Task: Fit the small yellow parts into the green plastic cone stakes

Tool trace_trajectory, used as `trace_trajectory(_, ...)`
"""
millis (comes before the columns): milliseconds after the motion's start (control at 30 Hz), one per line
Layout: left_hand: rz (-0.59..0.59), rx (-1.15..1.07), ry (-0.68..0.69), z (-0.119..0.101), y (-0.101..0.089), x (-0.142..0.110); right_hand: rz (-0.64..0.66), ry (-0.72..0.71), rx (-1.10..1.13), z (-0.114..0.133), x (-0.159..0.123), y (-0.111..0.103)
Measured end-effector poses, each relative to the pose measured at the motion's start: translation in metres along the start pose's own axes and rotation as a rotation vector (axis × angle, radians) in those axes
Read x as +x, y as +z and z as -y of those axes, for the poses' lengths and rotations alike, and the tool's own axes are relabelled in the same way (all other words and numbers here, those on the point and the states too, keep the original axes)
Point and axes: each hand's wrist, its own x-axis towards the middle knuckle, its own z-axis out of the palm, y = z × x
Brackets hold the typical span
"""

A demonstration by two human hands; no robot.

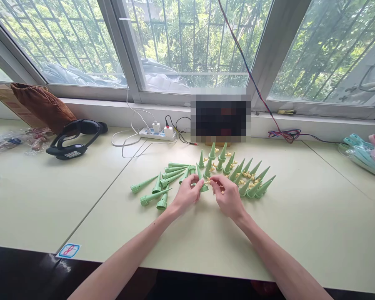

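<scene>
My left hand (186,192) is closed around a green plastic watering spike (203,188), its pointed end up and its wide end toward my right hand. Between the thumb and fingers of my right hand (228,195) is a small yellow valve (207,181), close to the spike; I cannot tell whether the two touch. Left of my hands, several loose green spikes (150,197) lie on their sides or lean together. Behind and right of my right hand, several more spikes (262,186) stand point up, with small yellow valves (249,174) among them.
The pale table (112,225) has a seam running across it. A power strip (158,134) with cables, a black headset (73,141) and a brown pouch (43,106) are at the back left. Blue and pink items in plastic (362,154) lie far right. A pixelated dark object (223,118) stands by the window.
</scene>
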Motion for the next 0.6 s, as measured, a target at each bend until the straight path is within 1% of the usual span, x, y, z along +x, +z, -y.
trace_trajectory(400, 0.002, 0.017, 0.03, -0.0047, 0.0005, -0.0031, 0.02, 0.038, 0.055, -0.0035, 0.0006, 0.0007)
trace_trajectory(600, 0.011, 0.015, 0.063, -0.0003, 0.0001, -0.0032, 0.041, 0.061, 0.056, -0.0031, 0.0016, -0.0007)
